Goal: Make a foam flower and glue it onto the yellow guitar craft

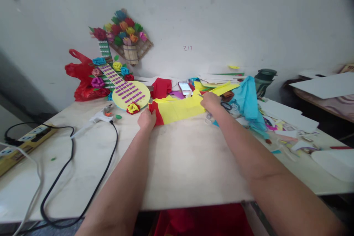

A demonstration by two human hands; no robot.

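A sheet of yellow crepe paper (179,111) stretches between my two hands above the table. My left hand (147,119) is closed at its left end, where a red crepe paper strip (156,114) lies against the yellow. At the right end, my right hand (211,102) is closed on the yellow paper. A small greyish tip shows by its fingers, too blurred to name. Just right of that hand is a dark ring-shaped thing (226,105), partly hidden. Left of my left hand lies a yellow-and-red paper flower (133,108) on a round yellow paper-covered piece (143,91) with a striped neck.
A white glue gun (101,117) with a black cord lies left, near a power strip (24,142). Behind stand paper flowers (124,29) and a red plastic bag (83,77). Blue crepe paper (247,97), a dark bottle (264,81), a phone (185,88) and paper scraps sit right and behind.
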